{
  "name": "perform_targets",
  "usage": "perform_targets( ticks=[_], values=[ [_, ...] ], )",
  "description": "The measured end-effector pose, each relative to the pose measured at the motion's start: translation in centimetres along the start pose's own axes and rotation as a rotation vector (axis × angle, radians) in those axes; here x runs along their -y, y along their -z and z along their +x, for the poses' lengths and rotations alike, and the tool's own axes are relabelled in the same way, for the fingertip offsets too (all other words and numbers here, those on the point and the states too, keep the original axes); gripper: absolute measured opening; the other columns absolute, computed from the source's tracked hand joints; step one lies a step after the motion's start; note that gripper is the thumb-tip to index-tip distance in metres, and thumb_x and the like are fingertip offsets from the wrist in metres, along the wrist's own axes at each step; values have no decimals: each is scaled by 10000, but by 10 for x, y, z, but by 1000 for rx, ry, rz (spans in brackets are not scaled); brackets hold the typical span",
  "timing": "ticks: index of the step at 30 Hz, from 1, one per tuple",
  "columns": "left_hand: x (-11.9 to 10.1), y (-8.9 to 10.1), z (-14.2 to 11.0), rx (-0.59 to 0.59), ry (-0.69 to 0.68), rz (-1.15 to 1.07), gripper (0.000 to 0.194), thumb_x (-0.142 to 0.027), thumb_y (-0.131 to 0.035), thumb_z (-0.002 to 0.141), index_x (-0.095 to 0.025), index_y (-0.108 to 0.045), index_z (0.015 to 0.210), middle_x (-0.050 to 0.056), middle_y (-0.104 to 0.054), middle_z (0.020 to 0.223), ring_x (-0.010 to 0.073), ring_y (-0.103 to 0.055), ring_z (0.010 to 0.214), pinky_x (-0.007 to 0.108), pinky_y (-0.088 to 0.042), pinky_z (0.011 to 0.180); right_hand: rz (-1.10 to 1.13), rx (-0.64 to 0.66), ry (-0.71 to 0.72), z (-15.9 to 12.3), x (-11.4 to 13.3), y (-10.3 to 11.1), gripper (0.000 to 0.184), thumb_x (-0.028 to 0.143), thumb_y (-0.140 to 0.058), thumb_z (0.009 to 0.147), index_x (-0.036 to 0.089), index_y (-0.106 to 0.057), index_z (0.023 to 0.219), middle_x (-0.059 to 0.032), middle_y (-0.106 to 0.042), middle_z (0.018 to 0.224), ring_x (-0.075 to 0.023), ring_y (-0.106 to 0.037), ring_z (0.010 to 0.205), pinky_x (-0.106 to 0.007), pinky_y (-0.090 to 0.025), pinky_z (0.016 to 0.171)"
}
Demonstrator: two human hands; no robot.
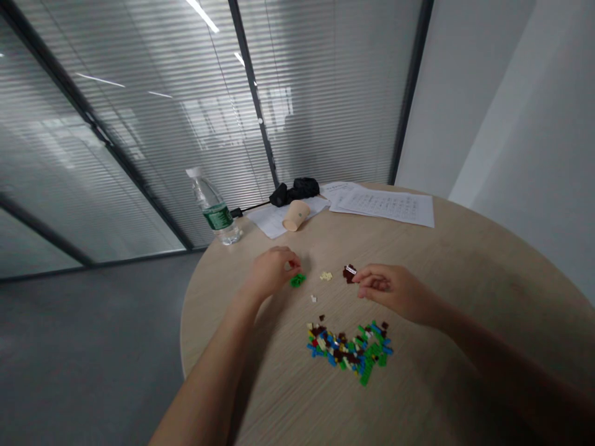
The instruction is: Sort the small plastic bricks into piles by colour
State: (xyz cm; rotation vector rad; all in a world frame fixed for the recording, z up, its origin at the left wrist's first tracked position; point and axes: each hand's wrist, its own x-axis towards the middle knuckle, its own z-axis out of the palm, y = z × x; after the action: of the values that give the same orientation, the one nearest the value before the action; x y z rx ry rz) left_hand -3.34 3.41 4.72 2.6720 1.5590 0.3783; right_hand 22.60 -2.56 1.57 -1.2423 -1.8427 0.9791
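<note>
My left hand (pixel 277 267) is over a small cluster of green toy bricks (pixel 297 280), with its fingers curled and the fingertips close together. Whatever they may pinch is hidden. On the other side, my right hand (pixel 383 284) has thumb and fingers drawn together at the edge of a dark brown brick cluster (pixel 348 274). A pale glint shows by its fingertips, too small to name. Between the hands sit a few cream bricks (pixel 326 276) and a small white brick (pixel 314 298). Nearer to me spreads a mixed pile of colored bricks (pixel 348 350).
The round wooden table (pixel 465 266) carries a water bottle (pixel 217 214) at its far left. A paper cup (pixel 296 215) lies on its side on paper, near a black folded object (pixel 297 191). Printed sheets (pixel 383 204) lie at the back. Behind is a glass partition with blinds (pixel 325 93).
</note>
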Motion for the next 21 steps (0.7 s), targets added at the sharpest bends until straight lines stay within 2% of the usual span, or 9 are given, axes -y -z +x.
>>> perform_targets(
  ticks=[5, 10, 15, 21],
  values=[
    [0, 0, 0, 84, 83, 70, 105, -290, -599, 760, -214, -672, 764, 7, -634, 868, 153, -560, 772, 237, -391, 645, -9, 35, -11, 2, -6, 1, 179, 272, -602, 701, 172, -648, 842, -38, -684, 742, -156, -639, 697, -261, -492, 656],
    [2, 0, -2, 105, 84, 72, 127, -289, -576, 763, -215, -678, 775, 19, -631, 885, 168, -568, 785, 248, -393, 641, -48, 60, -23, 2, -6, 2, 176, 279, -616, 694, 163, -655, 820, -36, -659, 718, -151, -613, 671, -255, -473, 627],
    [4, 0, -2, 119, 112, 58, 122, -294, -585, 746, -227, -682, 779, 18, -631, 878, 172, -576, 782, 248, -395, 644, -165, 243, -18, -3, -4, 9, 84, 224, -593, 694, 164, -645, 720, -2, -593, 578, -125, -543, 553, -226, -412, 512],
    [0, 2, -2, 116, 131, 71, 164, -333, -557, 764, -219, -672, 790, 24, -631, 873, 171, -571, 767, 249, -388, 628, -250, 458, 87, -7, 0, 18, 127, 137, -575, 660, 162, -681, 724, -12, -594, 636, -110, -516, 547, -221, -405, 512]
  ],
)
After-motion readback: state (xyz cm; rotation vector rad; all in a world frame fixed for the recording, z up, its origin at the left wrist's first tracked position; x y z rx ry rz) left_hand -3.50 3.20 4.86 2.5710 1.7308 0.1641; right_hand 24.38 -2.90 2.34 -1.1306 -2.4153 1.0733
